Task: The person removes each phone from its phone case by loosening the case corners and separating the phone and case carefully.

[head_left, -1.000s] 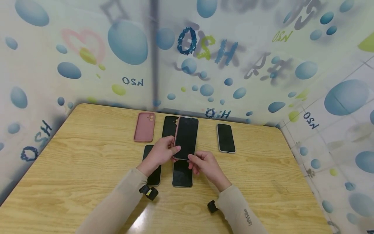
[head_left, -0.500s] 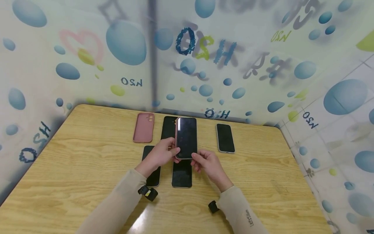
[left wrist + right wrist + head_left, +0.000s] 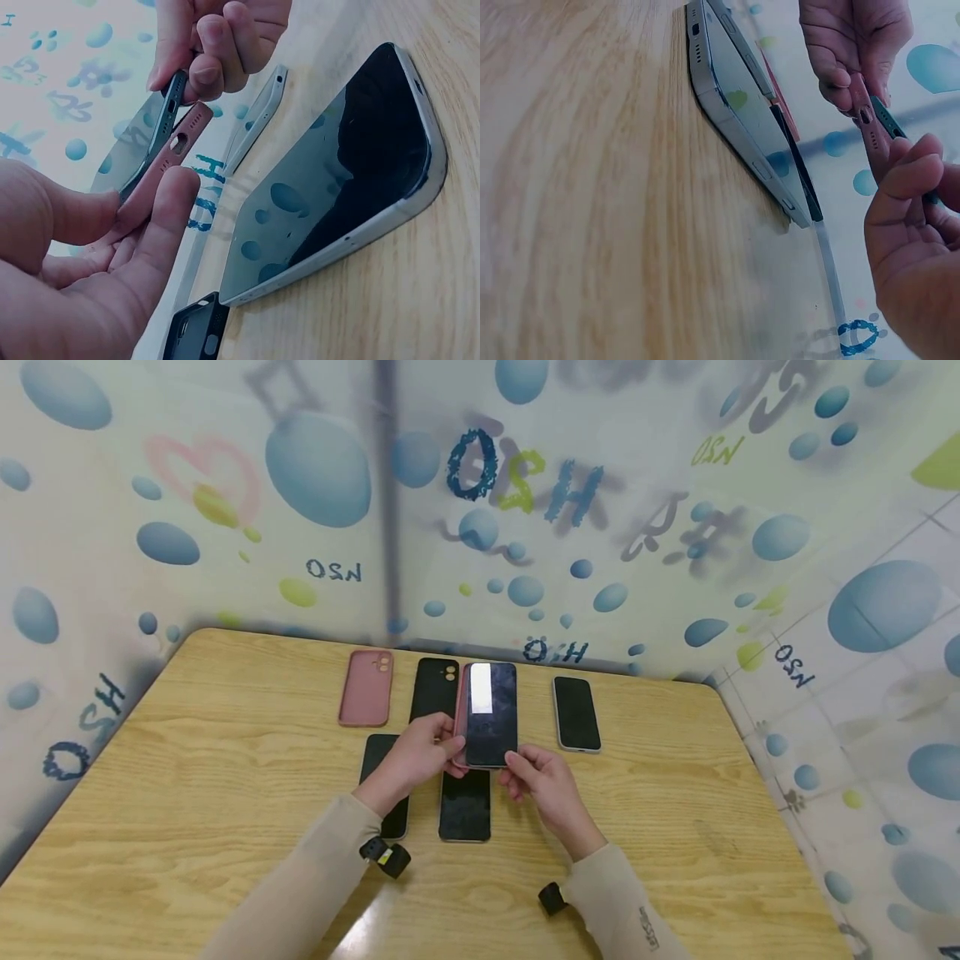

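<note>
My left hand grips a pink phone case, thumb on one side and fingers beneath. A dark-screened smartphone lies over this case, shifted to the right so a pink strip shows along its left side. My right hand pinches the phone's near right corner between thumb and fingers. In the left wrist view, the phone's port end stands apart from the case's end at the right hand, while the two meet near the left thumb. Both are held above another phone lying on the table.
A second pink phone case and a black phone case lie at the back of the wooden table. One phone is partly under the left forearm; another phone lies to the right. A patterned wall stands behind.
The phone has slid right relative to the pink case, so more pink shows at its left. My right hand has moved slightly right. A bright reflection has grown on the screen.
</note>
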`<state>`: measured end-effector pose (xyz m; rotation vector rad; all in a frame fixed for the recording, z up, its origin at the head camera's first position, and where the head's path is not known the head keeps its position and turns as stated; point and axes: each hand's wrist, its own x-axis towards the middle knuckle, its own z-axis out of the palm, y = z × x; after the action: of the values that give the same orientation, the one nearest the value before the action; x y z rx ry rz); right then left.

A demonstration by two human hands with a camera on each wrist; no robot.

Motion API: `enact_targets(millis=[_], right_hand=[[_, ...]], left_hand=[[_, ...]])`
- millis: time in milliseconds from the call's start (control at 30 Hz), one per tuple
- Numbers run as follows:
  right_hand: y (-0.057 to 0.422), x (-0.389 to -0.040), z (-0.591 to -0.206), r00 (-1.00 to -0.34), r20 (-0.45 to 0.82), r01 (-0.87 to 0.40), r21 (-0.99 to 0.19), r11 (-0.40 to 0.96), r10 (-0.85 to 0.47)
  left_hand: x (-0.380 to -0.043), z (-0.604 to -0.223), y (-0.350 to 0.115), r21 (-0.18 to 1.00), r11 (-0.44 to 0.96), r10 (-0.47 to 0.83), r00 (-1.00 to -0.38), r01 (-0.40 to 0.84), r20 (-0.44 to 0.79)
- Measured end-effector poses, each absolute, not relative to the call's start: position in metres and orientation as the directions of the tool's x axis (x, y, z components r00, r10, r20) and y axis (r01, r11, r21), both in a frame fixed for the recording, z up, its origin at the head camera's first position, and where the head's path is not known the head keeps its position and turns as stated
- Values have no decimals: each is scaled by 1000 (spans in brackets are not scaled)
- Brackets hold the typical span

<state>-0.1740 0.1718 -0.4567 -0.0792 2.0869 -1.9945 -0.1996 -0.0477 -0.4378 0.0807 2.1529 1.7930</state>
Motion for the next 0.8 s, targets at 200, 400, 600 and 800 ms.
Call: enact_targets(millis=[200, 400, 600, 800], right_hand=[[177, -170, -455, -973, -153, 147, -988, 49, -171], [184, -165, -455, -972, -180, 175, -983, 51, -149], [191, -160, -458, -971, -203, 199, -979, 42, -127], [197, -154, -460, -969, -219, 217, -976, 31, -111]], left_hand=[[-201, -437, -51, 960, 240, 237, -950, -146, -204], [-204, -436, -50, 961, 246, 221, -958, -128, -185], [-207, -435, -49, 965, 235, 213, -963, -115, -166], [-209, -433, -48, 963, 249, 197, -968, -107, -158]])
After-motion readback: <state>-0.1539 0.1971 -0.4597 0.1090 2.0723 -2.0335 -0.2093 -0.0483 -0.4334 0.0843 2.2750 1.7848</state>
